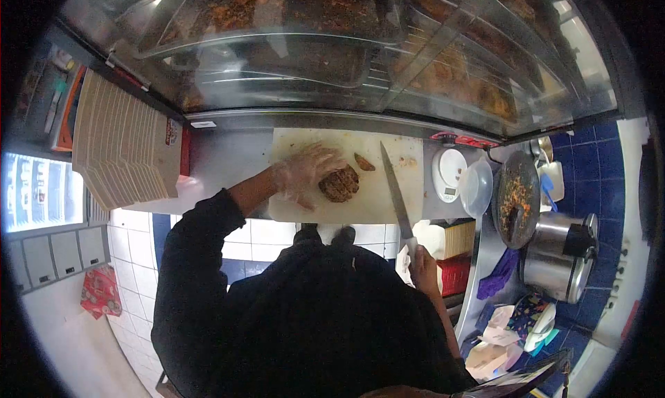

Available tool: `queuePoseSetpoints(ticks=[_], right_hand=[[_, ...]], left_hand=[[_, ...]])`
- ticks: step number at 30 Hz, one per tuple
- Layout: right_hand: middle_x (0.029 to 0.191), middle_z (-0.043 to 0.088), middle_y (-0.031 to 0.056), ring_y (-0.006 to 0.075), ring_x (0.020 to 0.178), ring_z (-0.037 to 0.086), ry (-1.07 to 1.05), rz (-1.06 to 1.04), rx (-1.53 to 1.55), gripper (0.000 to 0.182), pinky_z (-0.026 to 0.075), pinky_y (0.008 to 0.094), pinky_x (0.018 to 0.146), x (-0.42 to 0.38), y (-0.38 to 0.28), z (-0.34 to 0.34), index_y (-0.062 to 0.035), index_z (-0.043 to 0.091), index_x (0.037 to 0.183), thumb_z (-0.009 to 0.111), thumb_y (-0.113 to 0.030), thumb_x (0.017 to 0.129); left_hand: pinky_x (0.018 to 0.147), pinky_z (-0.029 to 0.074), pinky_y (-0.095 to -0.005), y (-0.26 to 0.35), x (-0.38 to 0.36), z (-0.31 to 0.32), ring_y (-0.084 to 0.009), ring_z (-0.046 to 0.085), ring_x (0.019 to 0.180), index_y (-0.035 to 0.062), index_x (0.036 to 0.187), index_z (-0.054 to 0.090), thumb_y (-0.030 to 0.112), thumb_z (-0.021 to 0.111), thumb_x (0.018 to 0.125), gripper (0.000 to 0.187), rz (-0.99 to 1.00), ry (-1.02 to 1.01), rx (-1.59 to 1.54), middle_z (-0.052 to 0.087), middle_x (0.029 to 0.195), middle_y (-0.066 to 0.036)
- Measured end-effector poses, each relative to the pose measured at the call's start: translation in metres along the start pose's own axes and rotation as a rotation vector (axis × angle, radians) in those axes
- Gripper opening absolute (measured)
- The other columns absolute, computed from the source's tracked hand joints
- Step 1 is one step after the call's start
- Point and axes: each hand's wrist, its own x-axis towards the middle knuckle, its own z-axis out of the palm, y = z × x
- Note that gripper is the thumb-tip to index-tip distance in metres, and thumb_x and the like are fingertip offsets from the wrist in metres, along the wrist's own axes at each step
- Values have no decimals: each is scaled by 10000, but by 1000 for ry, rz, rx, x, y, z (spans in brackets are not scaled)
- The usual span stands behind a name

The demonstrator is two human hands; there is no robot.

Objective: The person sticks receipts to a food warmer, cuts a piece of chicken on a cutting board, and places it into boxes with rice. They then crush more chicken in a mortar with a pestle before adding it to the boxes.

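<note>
My left hand (305, 173), in a clear plastic glove, rests on the white cutting board (388, 197) with its fingers against a dark browned piece of meat (339, 184). A smaller piece of meat (364, 162) lies just beyond it on the board. My right hand (422, 266) grips the handle of a long knife (396, 193), whose blade lies across the board to the right of the meat, tip pointing away from me.
A glass display case (346, 45) with trays of cooked meat stands behind the board. A stack of cardboard boxes (125, 145) sits at left. At right are a kitchen scale (449, 171), a white bowl (476, 187), a seasoned pan (516, 197) and a steel pot (561, 256).
</note>
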Motion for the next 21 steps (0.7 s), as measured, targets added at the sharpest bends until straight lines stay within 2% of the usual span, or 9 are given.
queuePoseSetpoints(ticks=[3,4,5,9,12,15,16,18,21], right_hand=[[645,537,125,184,560,510,-38,85,125,469,413,351,531,-2,1,19,16,573,927,369,-404,981],[650,539,118,171,570,516,-57,109,167,477,408,344,529,-5,-1,25,19,573,917,368,-407,980],[640,536,91,154,563,503,-41,3,199,468,400,331,520,-6,5,34,10,577,911,360,-399,981],[581,484,35,131,502,466,-95,55,186,457,370,292,476,-23,-25,36,-11,562,867,354,-401,986],[558,466,25,113,444,437,-210,233,380,476,344,271,418,-32,-19,37,-41,561,865,342,-446,983],[537,458,17,103,386,393,-206,125,467,507,316,265,365,-32,-11,55,-67,559,899,307,-500,976],[553,466,17,101,396,404,-267,204,464,524,321,257,368,-34,-32,53,-88,551,925,272,-529,971],[572,475,28,111,409,411,-317,122,508,533,329,259,378,-26,-23,74,-97,542,938,268,-553,962],[549,434,23,134,374,381,-409,223,790,543,328,284,372,-6,-11,120,-106,513,927,271,-592,949]], left_hand=[[1151,50,-495,-19,34,24,-343,180,1386,57,1460,142,691,739,526,1277,197,187,-168,208,1489,-180],[1149,70,-489,-18,42,24,-346,198,1379,54,1460,130,636,778,498,1298,170,166,-156,214,1486,-180],[1147,90,-483,-17,50,25,-348,215,1372,51,1460,119,582,817,469,1323,143,145,-144,220,1484,-180],[1127,194,-449,-12,48,18,-355,286,1337,38,1458,77,404,898,406,1384,161,190,-337,268,1459,-178],[1103,262,-424,-7,50,14,-349,326,1309,55,1458,106,399,893,416,1351,41,114,-333,311,1424,-181],[1089,291,-418,7,47,-1,-354,357,1278,56,1446,164,396,888,426,1297,-73,154,-277,340,1383,-185],[1086,298,-416,10,46,1,-354,357,1274,50,1438,189,392,888,425,1278,-93,162,-271,339,1380,-182],[1079,311,-413,11,41,9,-352,358,1266,38,1421,239,385,888,422,1241,-137,181,-259,336,1372,-177],[1079,308,-424,12,30,26,-348,323,1286,47,1403,290,403,875,446,1177,-74,414,-193,326,1368,-166]])
